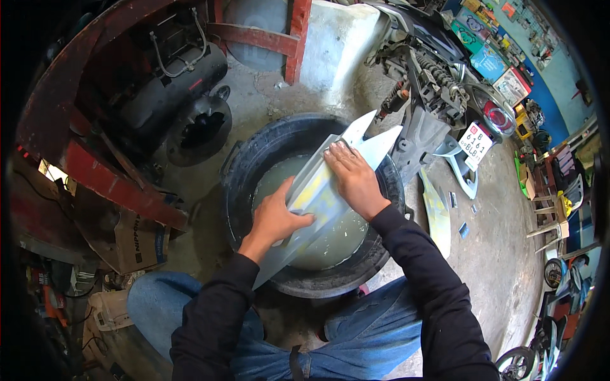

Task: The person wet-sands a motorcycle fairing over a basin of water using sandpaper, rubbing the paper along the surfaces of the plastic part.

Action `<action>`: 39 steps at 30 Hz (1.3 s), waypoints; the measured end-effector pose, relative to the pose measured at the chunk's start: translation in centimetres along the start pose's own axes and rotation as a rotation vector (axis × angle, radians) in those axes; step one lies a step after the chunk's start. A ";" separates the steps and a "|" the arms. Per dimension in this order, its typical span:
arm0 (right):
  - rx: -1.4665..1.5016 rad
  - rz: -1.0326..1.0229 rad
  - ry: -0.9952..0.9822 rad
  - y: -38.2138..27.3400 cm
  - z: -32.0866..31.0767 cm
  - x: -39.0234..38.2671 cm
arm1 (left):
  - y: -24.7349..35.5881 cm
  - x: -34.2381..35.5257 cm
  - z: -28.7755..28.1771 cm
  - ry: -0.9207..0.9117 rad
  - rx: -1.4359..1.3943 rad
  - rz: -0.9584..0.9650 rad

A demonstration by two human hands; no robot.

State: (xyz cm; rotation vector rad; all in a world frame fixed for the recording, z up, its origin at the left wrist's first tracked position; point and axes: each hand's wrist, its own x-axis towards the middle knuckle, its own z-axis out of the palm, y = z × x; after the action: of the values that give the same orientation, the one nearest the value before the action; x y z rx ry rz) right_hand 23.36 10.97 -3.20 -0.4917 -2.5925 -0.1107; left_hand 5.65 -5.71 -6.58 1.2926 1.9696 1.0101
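A long pale motorcycle body panel (316, 192) with yellow and bluish patches slants across a round black tub (234, 209). Its pointed, forked end rises at the upper right, beyond my right hand. My left hand (277, 219) grips the panel from its left side, with the thumb across the face. Laid on the panel's upper part, my right hand (352, 178) has its fingers stretched out; whatever lies under its palm is hidden. Cloudy grey water (346, 238) fills the lower part of the tub beneath the panel.
A partly stripped motorcycle (438, 76) stands beyond the tub at the right. Another pale panel (436, 213) and small blue packets (464, 229) lie on the concrete floor. At the left are a black air compressor (171, 86), a red frame (121, 190) and a cardboard box (136, 244).
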 end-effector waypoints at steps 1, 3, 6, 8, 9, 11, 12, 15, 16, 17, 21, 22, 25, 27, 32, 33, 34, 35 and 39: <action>0.013 -0.075 0.020 -0.8 0.3 -0.7 | 0.3 0.1 -0.5 -0.028 -0.017 -0.011; 0.025 -0.160 0.024 -3.7 0.8 -2.7 | 0.6 0.3 -0.9 -0.052 -0.034 -0.017; 0.062 -0.058 0.012 -0.4 0.1 -1.0 | 0.6 0.4 -0.6 -0.051 -0.041 -0.013; 0.003 0.037 -0.014 0.1 0.0 -1.0 | 0.7 0.5 -0.3 -0.015 0.008 -0.010; 0.062 -0.034 0.006 -1.2 0.9 -2.2 | 0.7 0.4 -0.5 -0.015 0.010 -0.011; 0.147 -0.181 0.012 -5.1 2.0 -3.8 | 0.7 0.3 -1.4 -0.092 -0.043 -0.036; 0.141 -0.183 0.013 -4.4 1.4 -3.2 | 0.8 0.5 -1.3 -0.090 -0.046 -0.030; 0.018 -0.033 -0.026 -0.2 0.5 -0.1 | 0.2 0.6 -0.6 -0.070 -0.060 -0.005; 0.007 0.013 -0.013 -0.4 0.4 -0.1 | 0.1 0.6 -0.4 -0.062 -0.041 -0.007; 0.024 -0.066 0.012 -1.5 1.0 -1.4 | 0.0 0.6 -0.3 -0.054 -0.022 -0.010; 0.091 -0.154 -0.006 -3.0 0.9 -2.3 | 0.2 0.5 -1.0 -0.078 -0.070 -0.015; 0.118 -0.092 -0.019 -2.1 0.5 -1.3 | 0.0 0.5 -0.7 -0.062 -0.060 -0.006; 0.043 -0.039 -0.012 -1.6 0.6 -1.3 | 0.4 0.3 -0.8 -0.066 -0.057 0.002; 0.126 -0.171 -0.019 -4.2 1.2 -3.1 | 0.6 0.4 -1.2 -0.074 -0.057 0.006; 0.011 -0.013 -0.028 0.3 0.1 0.0 | 0.7 0.8 -1.0 -0.075 -0.016 -0.004; 0.011 -0.044 -0.023 -0.5 0.6 -0.7 | 0.5 0.6 -1.0 -0.076 -0.013 -0.008; 0.007 -0.079 -0.016 -1.8 0.8 -1.7 | 0.6 0.5 -1.3 -0.093 -0.024 -0.011; 0.012 -0.114 -0.033 -2.8 1.0 -2.5 | 0.7 0.4 -1.5 -0.111 -0.035 -0.015; -0.034 -0.006 -0.024 1.6 -0.3 0.0 | 0.5 0.8 -0.9 -0.115 -0.010 -0.039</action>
State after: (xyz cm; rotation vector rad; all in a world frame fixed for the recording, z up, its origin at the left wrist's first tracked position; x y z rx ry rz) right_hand 24.03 12.40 -2.95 -0.5012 -2.6196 -0.1523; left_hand 4.93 -5.10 -5.68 1.2728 1.8940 0.9056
